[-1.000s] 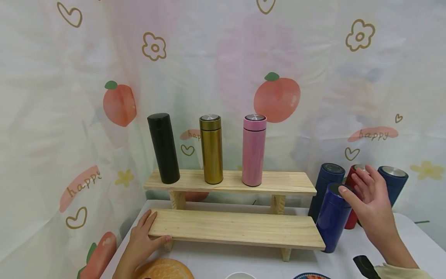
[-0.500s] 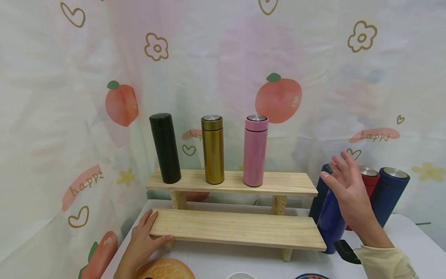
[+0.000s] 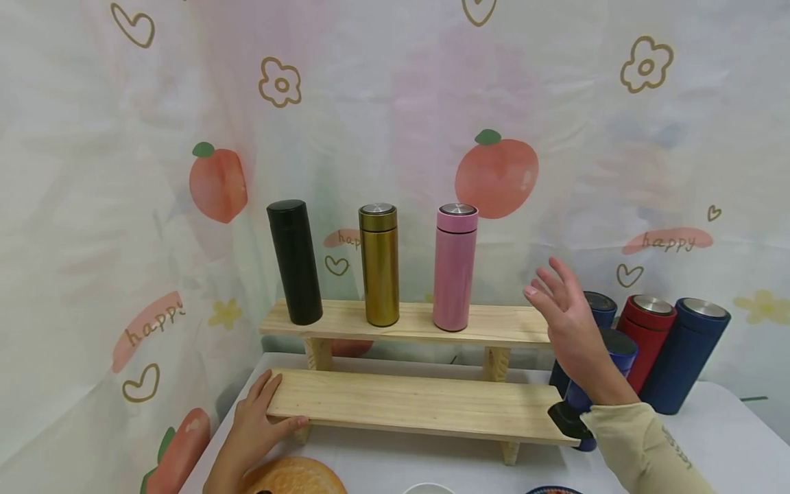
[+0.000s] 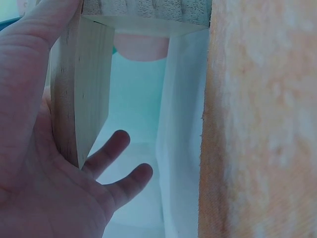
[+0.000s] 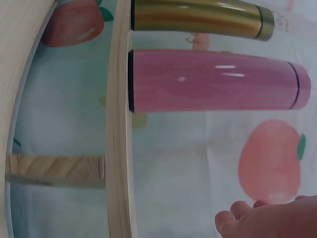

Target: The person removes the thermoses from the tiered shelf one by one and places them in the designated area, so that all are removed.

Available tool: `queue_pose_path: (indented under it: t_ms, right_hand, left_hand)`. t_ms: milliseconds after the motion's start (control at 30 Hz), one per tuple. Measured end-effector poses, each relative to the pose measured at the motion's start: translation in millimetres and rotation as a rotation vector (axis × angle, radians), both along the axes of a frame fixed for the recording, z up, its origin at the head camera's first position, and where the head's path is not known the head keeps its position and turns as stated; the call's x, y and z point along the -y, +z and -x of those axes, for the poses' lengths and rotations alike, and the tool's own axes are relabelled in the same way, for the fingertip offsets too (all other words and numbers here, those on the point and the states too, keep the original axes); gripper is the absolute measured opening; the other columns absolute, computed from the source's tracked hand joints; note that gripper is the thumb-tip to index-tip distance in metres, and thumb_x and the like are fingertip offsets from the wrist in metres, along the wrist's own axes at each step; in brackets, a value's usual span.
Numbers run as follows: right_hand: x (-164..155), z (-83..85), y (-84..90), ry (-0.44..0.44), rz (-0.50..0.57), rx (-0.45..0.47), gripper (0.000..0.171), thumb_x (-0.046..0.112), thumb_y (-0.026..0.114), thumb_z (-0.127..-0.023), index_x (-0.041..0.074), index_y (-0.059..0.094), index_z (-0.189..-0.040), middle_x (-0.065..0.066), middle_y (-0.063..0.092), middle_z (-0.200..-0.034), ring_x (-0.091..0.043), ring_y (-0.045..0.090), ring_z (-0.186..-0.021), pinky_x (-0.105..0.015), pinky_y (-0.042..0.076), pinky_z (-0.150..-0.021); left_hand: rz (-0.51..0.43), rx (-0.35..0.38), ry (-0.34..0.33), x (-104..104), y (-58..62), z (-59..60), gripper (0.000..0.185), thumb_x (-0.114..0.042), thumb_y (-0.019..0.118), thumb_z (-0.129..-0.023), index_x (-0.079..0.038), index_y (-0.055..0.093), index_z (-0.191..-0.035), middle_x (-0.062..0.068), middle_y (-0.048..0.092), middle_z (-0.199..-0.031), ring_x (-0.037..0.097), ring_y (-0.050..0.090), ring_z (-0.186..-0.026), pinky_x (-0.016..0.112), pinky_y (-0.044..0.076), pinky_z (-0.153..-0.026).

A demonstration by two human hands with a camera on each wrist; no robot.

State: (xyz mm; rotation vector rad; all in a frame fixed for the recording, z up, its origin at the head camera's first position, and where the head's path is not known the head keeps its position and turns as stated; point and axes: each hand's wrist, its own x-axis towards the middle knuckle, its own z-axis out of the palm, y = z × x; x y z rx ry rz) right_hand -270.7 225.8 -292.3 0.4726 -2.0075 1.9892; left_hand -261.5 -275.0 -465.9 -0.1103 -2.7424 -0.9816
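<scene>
A two-tier wooden display stand [image 3: 420, 405] stands on the table; on its upper board are a black thermos [image 3: 295, 264], a gold thermos [image 3: 380, 267] and a pink thermos [image 3: 455, 271]. My left hand [image 3: 249, 429] grips the left end of the lower board, thumb along the front edge. In the left wrist view, that hand [image 4: 54, 193] has the board's end between thumb and fingers. Holding nothing, my right hand [image 3: 570, 329] is raised by the right end of the upper board, fingers spread. The right wrist view shows its fingertips [image 5: 237, 213] apart from the pink thermos [image 5: 213, 82].
Right of the stand are a red thermos [image 3: 648, 329], a dark blue thermos [image 3: 688, 360] and two more blue ones, partly hidden by my right arm. A round bread-like object [image 3: 296, 477], a white rim [image 3: 428, 488] and a patterned dish [image 3: 553, 490] show along the bottom.
My right hand has moved left from above the thermoses at the right to the upper board's right end. My left hand stays on the stand, and the thermoses have not moved.
</scene>
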Motion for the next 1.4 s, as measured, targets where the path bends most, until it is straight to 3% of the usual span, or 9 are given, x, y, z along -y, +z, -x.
queue_pose_path:
  t_ms: [233,400,567,833,1100,1400]
  right_hand:
    - [23.3,13.9,1.7,0.058,-0.042,0.033,0.087,0.023,0.057,-0.112,0.019,-0.004,-0.174,-0.015,0.004,-0.179,-0.039,0.008,-0.163,-0.061,0.006,-0.127]
    - [34.6,24.0,4.3,0.091,0.000,0.048,0.087,0.022,0.058,-0.111,0.015,-0.003,-0.173,-0.017,0.006,-0.178,-0.038,0.008,-0.163,-0.061,0.004,-0.127]
    - [45.0,33.4,6.9,0.081,-0.040,0.078,0.090,0.031,0.060,-0.111,0.017,-0.003,-0.173,-0.017,0.009,-0.178,-0.036,0.009,-0.163,-0.066,0.004,-0.126]
    - [57.7,45.5,8.5,0.084,-0.078,0.088,0.092,0.033,0.063,-0.108,0.013,0.000,-0.173,-0.020,0.019,-0.175,-0.036,0.022,-0.160,-0.063,0.018,-0.125]
    - [67.4,56.9,12.5,0.095,-0.050,0.054,0.082,0.028,0.066,-0.108,0.010,0.016,-0.171,-0.021,0.042,-0.162,-0.036,0.046,-0.145,-0.057,0.035,-0.121]
    - [77.0,78.2,18.9,0.098,-0.093,0.087,0.082,0.023,0.071,-0.104,0.007,0.023,-0.169,-0.025,0.046,-0.156,-0.040,0.051,-0.138,-0.056,0.038,-0.117]
  left_hand:
    - [-0.004,0.009,0.005,0.0,0.3,-1.4,0.106,-0.052,0.089,-0.084,0.002,0.041,-0.162,0.027,0.024,-0.170,0.066,0.030,-0.143,0.078,0.029,-0.112]
    - [0.000,-0.006,-0.001,-0.4,0.3,0.0,0.106,-0.052,0.089,-0.084,0.002,0.041,-0.161,0.027,0.025,-0.170,0.066,0.030,-0.144,0.079,0.029,-0.111]
    - [0.005,-0.046,-0.013,0.0,0.1,0.2,0.105,-0.049,0.091,-0.083,0.003,0.043,-0.160,0.028,0.027,-0.168,0.067,0.031,-0.142,0.079,0.031,-0.109]
    - [-0.009,-0.041,-0.007,0.1,-0.9,0.1,0.105,-0.049,0.091,-0.082,0.002,0.043,-0.160,0.027,0.027,-0.169,0.067,0.032,-0.141,0.079,0.032,-0.109]
    - [-0.003,-0.060,-0.019,-0.8,0.3,1.0,0.104,-0.047,0.092,-0.082,0.003,0.044,-0.159,0.028,0.029,-0.169,0.067,0.032,-0.141,0.078,0.033,-0.108]
    - [-0.010,-0.053,-0.010,0.5,-0.9,-0.2,0.104,-0.047,0.092,-0.082,0.002,0.044,-0.160,0.027,0.028,-0.169,0.067,0.032,-0.141,0.078,0.033,-0.108]
